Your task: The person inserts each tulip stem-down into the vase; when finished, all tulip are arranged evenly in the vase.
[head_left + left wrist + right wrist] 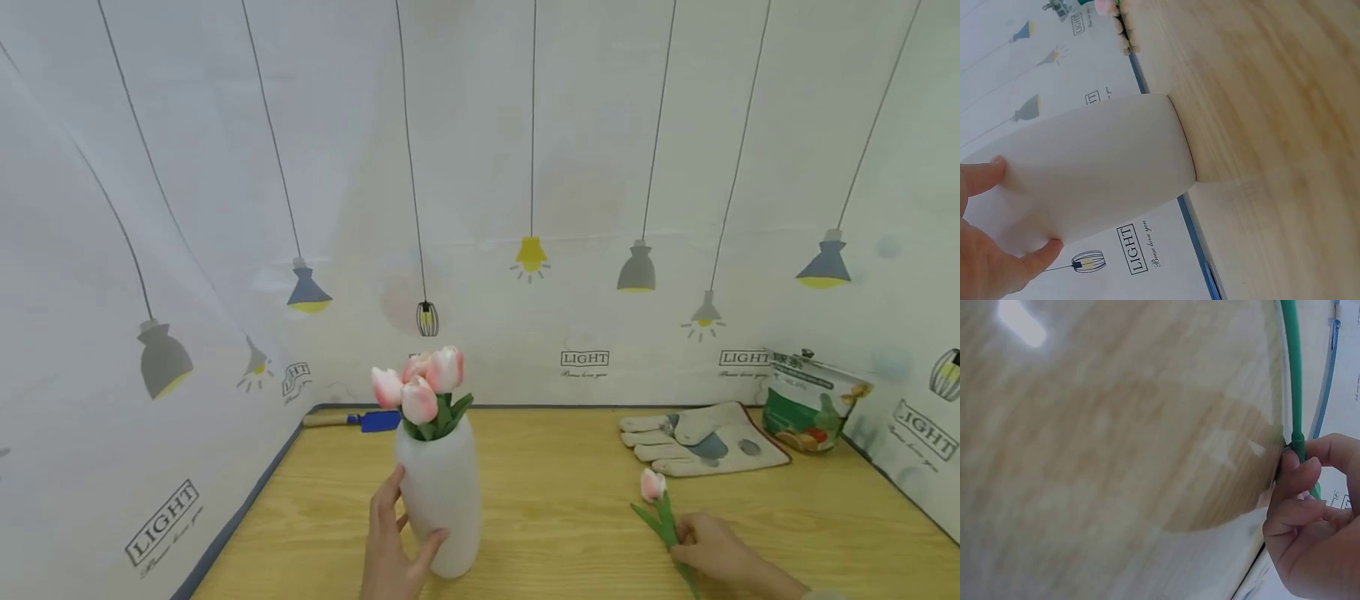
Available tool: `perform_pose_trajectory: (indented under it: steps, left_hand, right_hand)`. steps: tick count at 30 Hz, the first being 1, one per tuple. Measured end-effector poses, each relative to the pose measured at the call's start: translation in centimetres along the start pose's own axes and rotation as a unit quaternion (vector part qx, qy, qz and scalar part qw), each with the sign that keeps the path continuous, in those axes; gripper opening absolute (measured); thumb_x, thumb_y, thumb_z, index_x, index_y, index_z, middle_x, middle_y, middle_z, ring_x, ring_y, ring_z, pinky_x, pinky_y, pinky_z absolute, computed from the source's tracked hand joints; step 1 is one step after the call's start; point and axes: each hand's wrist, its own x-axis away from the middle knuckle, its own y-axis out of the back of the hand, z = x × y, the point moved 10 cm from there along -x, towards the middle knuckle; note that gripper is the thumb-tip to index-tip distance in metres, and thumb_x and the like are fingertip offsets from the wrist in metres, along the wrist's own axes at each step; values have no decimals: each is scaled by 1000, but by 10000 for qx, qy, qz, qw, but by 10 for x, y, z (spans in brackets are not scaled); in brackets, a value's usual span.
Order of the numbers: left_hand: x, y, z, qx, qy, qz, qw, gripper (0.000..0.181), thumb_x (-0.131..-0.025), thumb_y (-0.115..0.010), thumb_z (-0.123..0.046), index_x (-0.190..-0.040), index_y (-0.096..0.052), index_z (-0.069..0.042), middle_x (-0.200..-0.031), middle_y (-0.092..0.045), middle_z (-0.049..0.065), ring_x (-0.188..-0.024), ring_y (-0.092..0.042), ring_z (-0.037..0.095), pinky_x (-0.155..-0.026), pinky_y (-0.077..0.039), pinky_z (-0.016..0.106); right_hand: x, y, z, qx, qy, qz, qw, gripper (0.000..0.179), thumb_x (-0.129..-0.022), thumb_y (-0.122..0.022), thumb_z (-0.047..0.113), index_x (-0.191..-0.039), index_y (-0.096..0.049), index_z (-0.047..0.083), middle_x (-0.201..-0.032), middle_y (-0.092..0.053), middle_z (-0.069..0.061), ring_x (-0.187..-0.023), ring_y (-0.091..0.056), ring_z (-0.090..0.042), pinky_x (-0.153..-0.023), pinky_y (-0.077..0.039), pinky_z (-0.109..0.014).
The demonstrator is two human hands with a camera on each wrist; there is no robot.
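A white vase stands upright on the wooden table, holding several pink-and-white artificial tulips with green leaves. My left hand grips the vase's left side, thumb across its front; in the left wrist view the thumb and a finger press the vase wall. On the right, my right hand pinches the green stem of a single tulip, its bloom pointing away from me. The right wrist view shows that stem between thumb and fingers, close above the tabletop.
Behind the vase at the back left lies a blue trowel with a wooden handle. A pair of pale work gloves lies at the back right, beside a green-and-white bag. A cloth wall printed with lamps borders the table.
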Motion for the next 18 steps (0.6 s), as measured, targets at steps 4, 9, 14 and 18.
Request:
perform_pose_trajectory:
  steps: [4, 9, 14, 18]
  left_hand:
    - [-1, 1, -1, -51, -62, -17, 10000, 95, -64, -77, -5, -139, -19, -15, -124, -36, 21, -109, -45, 39, -71, -54, 45]
    - [-1, 1, -2, -30, -39, -51, 10000, 95, -64, -77, -4, -139, -20, -14, -123, -37, 21, -108, -46, 40, -71, -54, 44]
    - [0, -1, -1, -27, 109, 55, 9999, 95, -65, -76, -4, -139, -19, -16, -124, -35, 22, -108, -45, 42, -71, -53, 48]
    - [0, 0, -2, -5, -2, -68, 10000, 96, -63, -77, -3, -139, -20, -14, -124, -36, 21, -107, -46, 39, -70, -54, 47]
  right_hand:
    - [-4, 3, 0, -163, -89, -88, 9998, 9, -73, -57, 8, -75, -56, 0, -55, -49, 2, -45, -42, -5, -37, -34, -13]
    - [-16, 26, 38, -175, 208, -650, 9975, 15, -77, -58, 12, -82, -56, -3, -63, -58, -2, -45, -46, -4, -38, -39, -16]
    - [-31, 55, 111, -476, 546, -1273, 9892, 23, -83, -59, 18, -92, -52, -2, -70, -59, -6, -43, -42, -6, -38, -40, -22]
    - [-35, 73, 171, -1122, 1080, -1511, 9762, 26, -87, -56, 20, -101, -48, -1, -77, -58, -9, -41, -39, -6, -36, -39, -24]
